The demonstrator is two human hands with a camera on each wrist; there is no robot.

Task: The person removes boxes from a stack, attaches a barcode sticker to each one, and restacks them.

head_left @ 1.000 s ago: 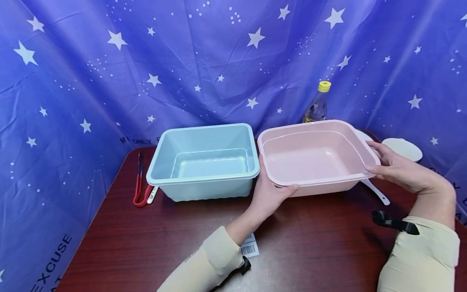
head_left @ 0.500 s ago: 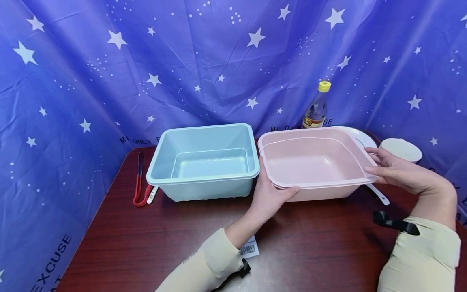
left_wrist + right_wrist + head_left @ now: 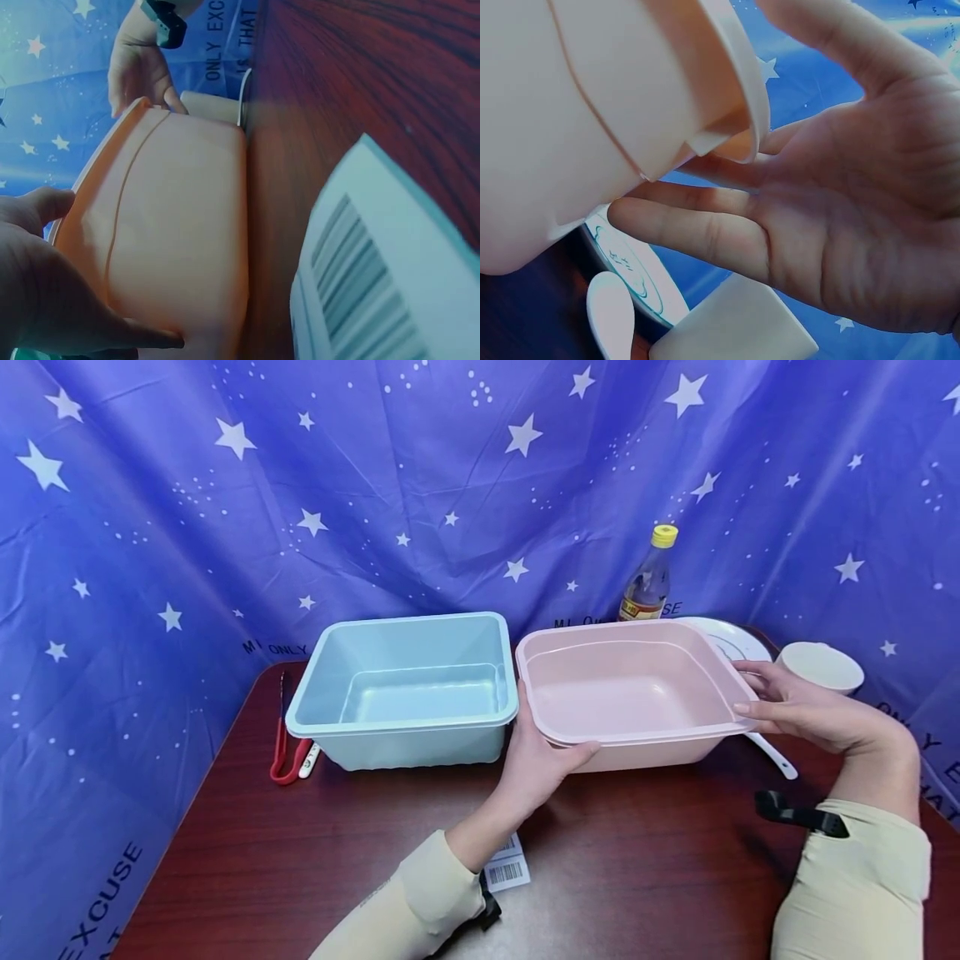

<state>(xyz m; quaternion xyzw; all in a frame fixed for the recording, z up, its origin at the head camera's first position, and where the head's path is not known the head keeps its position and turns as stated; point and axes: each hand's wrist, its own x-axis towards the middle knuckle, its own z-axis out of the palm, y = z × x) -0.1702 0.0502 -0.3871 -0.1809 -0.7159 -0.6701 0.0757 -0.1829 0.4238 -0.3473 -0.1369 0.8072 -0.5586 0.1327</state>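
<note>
A pink plastic basin (image 3: 645, 756) sits on the right half of the table, its base right at the tabletop in the left wrist view. The left hand (image 3: 534, 764) grips its near left corner, thumb along the front rim and fingers against the left side. At the opposite end, the right hand (image 3: 810, 708) holds the rim, thumb on top. The right wrist view shows this hand's fingers (image 3: 690, 225) reaching under the basin's lip. Close beside the left hand stands a light blue basin (image 3: 412, 752). Nothing lies in either basin.
Behind the pink basin stand a yellow-capped bottle (image 3: 647, 585) and a white plate (image 3: 738, 639). A white bowl (image 3: 821, 667) and a white spoon (image 3: 772, 756) lie right. Red-handled tongs (image 3: 281, 752) and a white handle (image 3: 309, 762) lie left. A barcode label (image 3: 506, 872) is in front.
The pink basin's far and right sides have come down with the right hand, uncovering more of the bottle and plate. Lately the whole head view has shifted slightly.
</note>
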